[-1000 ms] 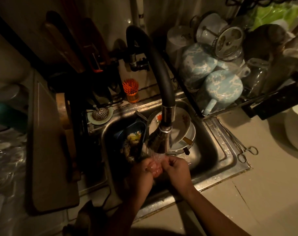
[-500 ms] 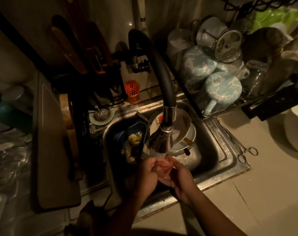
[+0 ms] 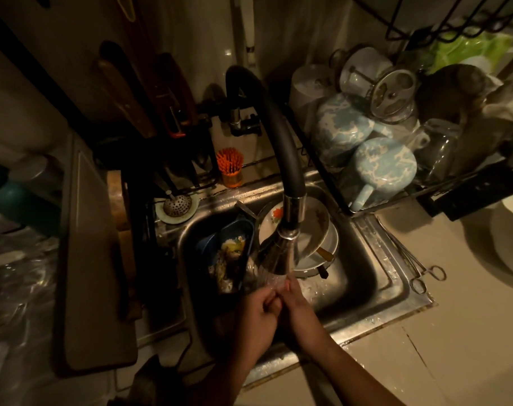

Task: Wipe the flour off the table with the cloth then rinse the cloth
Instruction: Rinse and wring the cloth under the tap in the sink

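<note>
Over the steel sink (image 3: pixel 381 279), my left hand (image 3: pixel 255 319) and my right hand (image 3: pixel 296 306) are pressed together under the black tap's chrome spray head (image 3: pixel 278 254). Water runs from it onto my fingers. Both hands grip a small pinkish cloth (image 3: pixel 277 288) between them. Only a wet bit of the cloth shows at my fingertips, and the rest is hidden inside my hands.
In the sink lie a blue container of food scraps (image 3: pixel 230 253) and stacked dirty plates (image 3: pixel 315 230). A dish rack with blue mugs (image 3: pixel 376 168) stands at the right. Metal forceps (image 3: pixel 425 275) lie on the counter. A cutting board (image 3: pixel 94 259) lies at the left.
My hands have kept rubbing the cloth under the running water. The pinkish cloth showed plainly between them a second ago and is now mostly covered by my fingers.
</note>
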